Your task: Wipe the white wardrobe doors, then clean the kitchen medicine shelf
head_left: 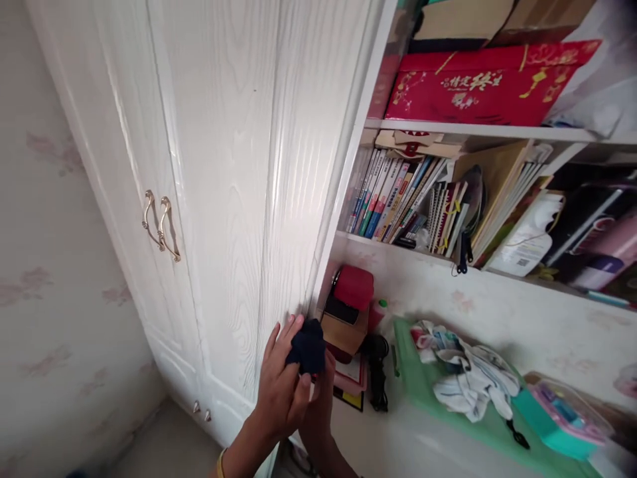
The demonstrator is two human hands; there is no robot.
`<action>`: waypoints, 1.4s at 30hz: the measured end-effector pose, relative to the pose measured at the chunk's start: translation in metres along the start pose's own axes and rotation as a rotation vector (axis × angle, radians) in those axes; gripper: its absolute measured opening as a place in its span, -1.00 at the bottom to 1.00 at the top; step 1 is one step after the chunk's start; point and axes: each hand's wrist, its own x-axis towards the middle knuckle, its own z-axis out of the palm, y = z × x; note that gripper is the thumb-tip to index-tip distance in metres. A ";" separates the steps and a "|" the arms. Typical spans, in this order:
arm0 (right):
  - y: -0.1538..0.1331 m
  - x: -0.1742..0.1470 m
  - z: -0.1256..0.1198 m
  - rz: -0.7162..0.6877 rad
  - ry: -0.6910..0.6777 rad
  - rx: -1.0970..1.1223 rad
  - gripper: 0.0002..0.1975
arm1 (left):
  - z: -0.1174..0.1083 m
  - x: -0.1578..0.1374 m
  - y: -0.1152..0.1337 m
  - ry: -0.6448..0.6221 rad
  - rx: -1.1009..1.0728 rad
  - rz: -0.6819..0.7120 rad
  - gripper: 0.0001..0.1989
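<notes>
A white wardrobe (229,166) stands beside a wall shelf (448,127) and a pale tabletop (413,431), cut off below. Before the wardrobe's edge, left hand (276,385) and right hand (321,405) hold dark blue cloth (309,346) between their fingers; the right is partly hidden. Floor (149,441) shows lower left.

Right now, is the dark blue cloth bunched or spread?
Bunched: the dark blue cloth forms a compact lump between left hand and right hand.
</notes>
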 end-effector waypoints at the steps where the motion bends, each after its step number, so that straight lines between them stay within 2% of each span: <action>1: -0.010 -0.001 0.007 -0.025 0.056 -0.016 -0.45 | -0.015 0.001 -0.001 -0.018 -0.025 -0.005 -0.72; 3: -0.030 -0.003 0.017 -0.059 0.146 -0.026 -0.39 | -0.043 0.004 -0.003 -0.066 -0.065 -0.029 -0.74; 7: -0.058 -0.012 0.034 -0.078 0.150 0.011 -0.26 | -0.080 0.011 -0.005 -0.193 -0.103 0.010 -0.68; 9: -0.067 -0.019 0.043 -0.099 0.146 0.016 -0.34 | -0.093 0.011 -0.008 -0.241 -0.070 0.035 -0.67; 12: -0.075 -0.031 0.051 -0.117 0.131 -0.022 -0.57 | -0.114 0.007 -0.021 -0.352 0.018 0.061 -0.67; 16: -0.073 -0.047 0.036 -0.042 0.018 -0.179 -0.71 | -0.148 -0.006 -0.046 -0.553 0.079 0.058 -0.68; 18: -0.066 -0.055 0.020 0.054 -0.048 -0.293 -0.70 | -0.165 -0.017 -0.055 -0.682 0.069 0.071 -0.69; 21: -0.056 -0.068 -0.004 0.334 -0.262 -0.363 -0.58 | -0.180 -0.046 -0.064 -0.884 0.006 0.077 -0.65; 23: -0.053 -0.077 -0.011 0.587 -0.361 -0.329 -0.51 | -0.182 -0.070 -0.070 -0.965 -0.023 -0.048 -0.53; 25: -0.056 -0.085 -0.009 0.824 -0.360 -0.217 -0.45 | -0.178 -0.094 -0.079 -0.993 -0.038 -0.251 -0.46; 26: -0.060 -0.088 -0.005 0.912 -0.347 -0.131 -0.42 | -0.174 -0.105 -0.084 -0.993 -0.038 -0.343 -0.49; 27: -0.064 -0.090 0.000 0.973 -0.333 -0.044 -0.38 | -0.170 -0.113 -0.090 -0.983 -0.026 -0.415 -0.58; 29: -0.071 -0.091 0.014 1.006 -0.299 0.080 -0.32 | -0.162 -0.123 -0.102 -0.907 0.051 -0.493 -0.77; 31: -0.076 -0.089 0.028 0.902 -0.222 0.102 -0.34 | -0.156 -0.123 -0.114 -0.750 0.181 -0.506 -0.80; 32: -0.076 -0.087 0.035 0.793 -0.167 0.068 -0.40 | -0.153 -0.120 -0.119 -0.654 0.248 -0.503 -0.77; 35: -0.072 -0.080 0.056 0.343 -0.026 -0.129 -0.56 | -0.144 -0.101 -0.136 -0.364 0.379 -0.519 -0.70; 37: -0.065 -0.072 0.070 0.077 -0.016 -0.267 -0.59 | -0.136 -0.087 -0.149 -0.174 0.370 -0.635 -0.68; 38: -0.060 -0.067 0.077 -0.035 -0.028 -0.327 -0.59 | -0.130 -0.081 -0.156 -0.088 0.314 -0.737 -0.67; 40: -0.048 -0.055 0.090 -0.205 -0.092 -0.431 -0.58 | -0.116 -0.070 -0.170 0.071 0.073 -0.972 -0.70; 42: -0.034 -0.042 0.102 -0.292 -0.196 -0.502 -0.52 | -0.099 -0.062 -0.182 0.249 -0.243 -1.130 -0.72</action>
